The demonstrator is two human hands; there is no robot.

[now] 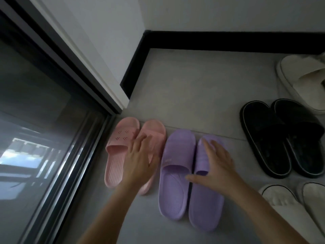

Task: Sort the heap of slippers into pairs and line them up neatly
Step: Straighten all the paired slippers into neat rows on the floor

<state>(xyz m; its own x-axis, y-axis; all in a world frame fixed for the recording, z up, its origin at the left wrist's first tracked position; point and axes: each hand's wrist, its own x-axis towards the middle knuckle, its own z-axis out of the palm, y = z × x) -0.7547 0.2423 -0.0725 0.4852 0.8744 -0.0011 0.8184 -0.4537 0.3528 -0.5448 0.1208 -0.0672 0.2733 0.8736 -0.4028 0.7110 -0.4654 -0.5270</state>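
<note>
By the sliding door (52, 120) the pink slippers (119, 150) sit side by side on the floor (202, 95), toes to the wall. My left hand (140, 159) lies flat over the right one, grip spread, pinching nothing. Just beside them the purple slippers (175, 182) touch along their inner edges. My right hand (218, 166) rests on the right one, grip also spread. I'd slide the purple ones forward with flat palms until the heels match the pink ones. The black pair (274, 138) and cream slippers (281, 198) sit apart, further right.
</note>
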